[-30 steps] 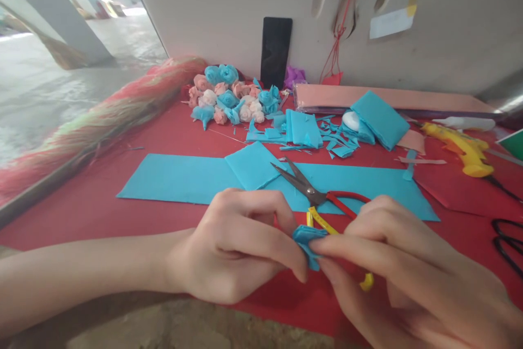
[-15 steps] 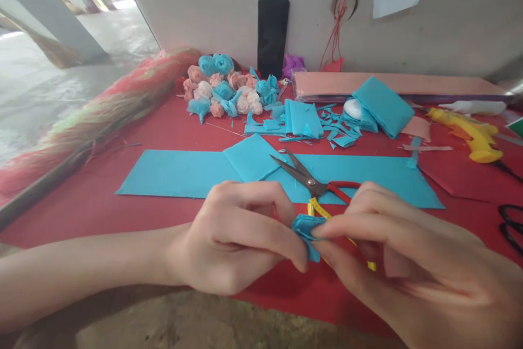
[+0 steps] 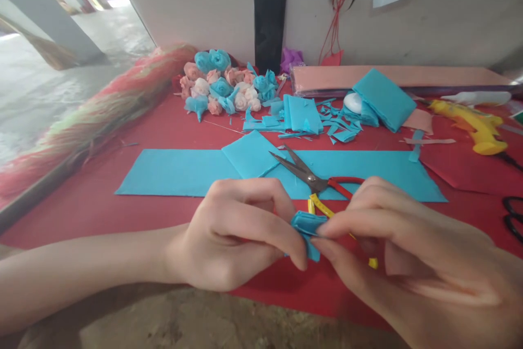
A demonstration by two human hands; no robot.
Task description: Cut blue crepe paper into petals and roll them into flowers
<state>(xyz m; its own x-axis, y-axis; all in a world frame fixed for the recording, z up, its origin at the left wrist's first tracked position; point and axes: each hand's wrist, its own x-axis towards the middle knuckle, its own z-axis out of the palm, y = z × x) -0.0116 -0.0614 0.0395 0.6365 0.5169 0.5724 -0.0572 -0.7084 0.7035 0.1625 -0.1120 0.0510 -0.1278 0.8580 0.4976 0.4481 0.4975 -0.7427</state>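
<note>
Between my hands is a small folded piece of blue paper (image 3: 309, 224). My left hand (image 3: 241, 234) grips its left side, fingers curled round it. The thumb and forefinger of my right hand (image 3: 404, 251) pinch its right edge. Just beyond lie scissors (image 3: 311, 179) with red and yellow handles, blades apart, on a long blue paper strip (image 3: 175, 172). A folded blue paper square (image 3: 251, 154) rests on the strip beside the blade tips. My right hand partly hides the handles.
Paper roses (image 3: 220, 87), blue scraps (image 3: 302, 114) and a leaning black phone (image 3: 269, 30) are at the back of the red table (image 3: 163, 215). A yellow glue gun (image 3: 469, 123) lies right; a fringed bundle (image 3: 102, 104) runs along the left.
The view has shifted slightly. My right thumb and forefinger have moved a little on the folded blue paper, and both hands still hold it.
</note>
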